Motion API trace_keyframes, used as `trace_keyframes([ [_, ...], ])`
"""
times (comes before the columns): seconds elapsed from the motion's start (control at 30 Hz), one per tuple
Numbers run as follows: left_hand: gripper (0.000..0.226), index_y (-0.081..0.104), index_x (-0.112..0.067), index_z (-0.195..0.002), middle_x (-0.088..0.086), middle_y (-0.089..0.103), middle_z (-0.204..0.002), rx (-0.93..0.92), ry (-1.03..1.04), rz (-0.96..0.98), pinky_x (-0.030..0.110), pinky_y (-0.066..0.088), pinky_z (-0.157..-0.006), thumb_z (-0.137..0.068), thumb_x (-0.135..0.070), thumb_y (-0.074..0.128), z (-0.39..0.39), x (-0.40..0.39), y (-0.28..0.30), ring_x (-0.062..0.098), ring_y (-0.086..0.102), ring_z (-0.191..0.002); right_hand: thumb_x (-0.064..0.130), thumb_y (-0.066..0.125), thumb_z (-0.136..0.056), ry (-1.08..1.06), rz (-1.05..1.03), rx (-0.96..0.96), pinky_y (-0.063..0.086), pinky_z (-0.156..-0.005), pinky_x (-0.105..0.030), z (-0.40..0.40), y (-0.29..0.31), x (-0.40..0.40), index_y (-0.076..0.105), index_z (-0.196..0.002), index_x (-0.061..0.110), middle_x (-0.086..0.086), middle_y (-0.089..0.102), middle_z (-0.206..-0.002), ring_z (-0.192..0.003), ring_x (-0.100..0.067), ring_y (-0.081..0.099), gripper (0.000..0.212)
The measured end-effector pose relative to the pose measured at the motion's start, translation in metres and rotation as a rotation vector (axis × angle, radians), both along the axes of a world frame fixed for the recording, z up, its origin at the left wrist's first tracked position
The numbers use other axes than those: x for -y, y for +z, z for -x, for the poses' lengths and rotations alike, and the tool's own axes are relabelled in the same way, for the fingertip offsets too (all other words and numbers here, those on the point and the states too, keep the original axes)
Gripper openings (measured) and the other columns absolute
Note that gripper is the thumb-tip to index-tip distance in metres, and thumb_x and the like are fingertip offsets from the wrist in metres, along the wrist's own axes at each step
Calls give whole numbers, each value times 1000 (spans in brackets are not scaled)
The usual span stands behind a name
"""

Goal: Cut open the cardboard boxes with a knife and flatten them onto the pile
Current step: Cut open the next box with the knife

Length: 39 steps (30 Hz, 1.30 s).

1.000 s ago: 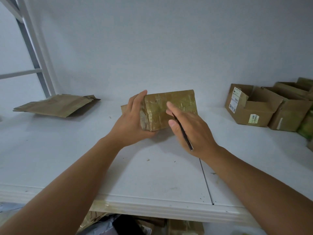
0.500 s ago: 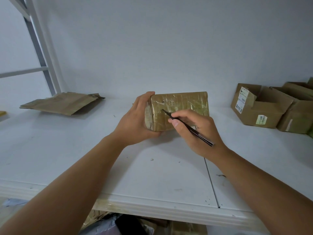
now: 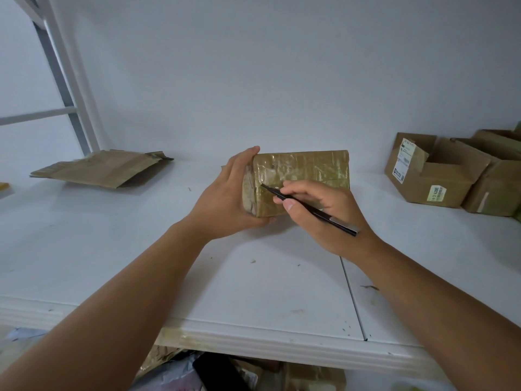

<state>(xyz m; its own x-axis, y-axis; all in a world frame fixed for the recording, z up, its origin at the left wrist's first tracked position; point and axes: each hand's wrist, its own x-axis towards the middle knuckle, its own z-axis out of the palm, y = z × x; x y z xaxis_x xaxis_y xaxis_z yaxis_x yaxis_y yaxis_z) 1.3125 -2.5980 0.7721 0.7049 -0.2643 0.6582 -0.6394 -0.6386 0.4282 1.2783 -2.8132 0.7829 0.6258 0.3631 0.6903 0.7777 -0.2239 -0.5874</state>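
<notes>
A small cardboard box [image 3: 307, 167], wrapped in shiny tape, stands on the white shelf [image 3: 141, 263] in the middle of the view. My left hand [image 3: 225, 198] grips its left end, fingers over the top and thumb underneath. My right hand [image 3: 324, 213] holds a slim black knife [image 3: 310, 209] like a pen. The blade tip touches the box's front face near the left edge. A pile of flattened cardboard [image 3: 101, 167] lies at the back left of the shelf.
Open cardboard boxes [image 3: 431, 176] with labels stand at the back right, another box [image 3: 499, 187] beside them. A white wall closes the back. A metal frame [image 3: 64, 80] rises at the left. Under the shelf edge lie bags and cardboard [image 3: 239, 373].
My right hand turned the knife from lying along the hand to a pen grip and brought its tip onto the box's front face. The left hand kept its grip on the box.
</notes>
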Motion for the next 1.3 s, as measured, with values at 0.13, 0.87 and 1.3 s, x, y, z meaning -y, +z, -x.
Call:
trace_keyframes([
  [0.13, 115, 9, -48, -147, -23, 27, -145, -1, -13, -19, 18, 43, -86, -54, -56, 76, -1, 0, -1, 5, 45, -130, 31, 58, -88, -4, 34, 5, 54, -89, -35, 0, 1, 0, 65, -102, 32, 13, 74, -98, -107, -8, 65, 15],
  [0.87, 106, 23, -31, -146, -8, 36, -145, 20, -23, -65, 47, 53, -95, -59, -31, 84, -3, -1, -2, 12, 52, -123, 26, 66, -89, -45, 116, -67, 56, -73, -40, -9, 4, 1, 73, -98, 26, 9, 74, -90, -82, -13, 70, 12],
  [1.3, 106, 23, -24, -148, -7, 40, -144, -74, -102, 0, 45, 47, -105, -61, -34, 82, -3, -6, 0, 10, 49, -128, 30, 65, -85, -159, 130, 8, 53, -72, -41, -15, 8, 20, 68, -100, 29, 10, 73, -88, -78, -13, 71, 15],
])
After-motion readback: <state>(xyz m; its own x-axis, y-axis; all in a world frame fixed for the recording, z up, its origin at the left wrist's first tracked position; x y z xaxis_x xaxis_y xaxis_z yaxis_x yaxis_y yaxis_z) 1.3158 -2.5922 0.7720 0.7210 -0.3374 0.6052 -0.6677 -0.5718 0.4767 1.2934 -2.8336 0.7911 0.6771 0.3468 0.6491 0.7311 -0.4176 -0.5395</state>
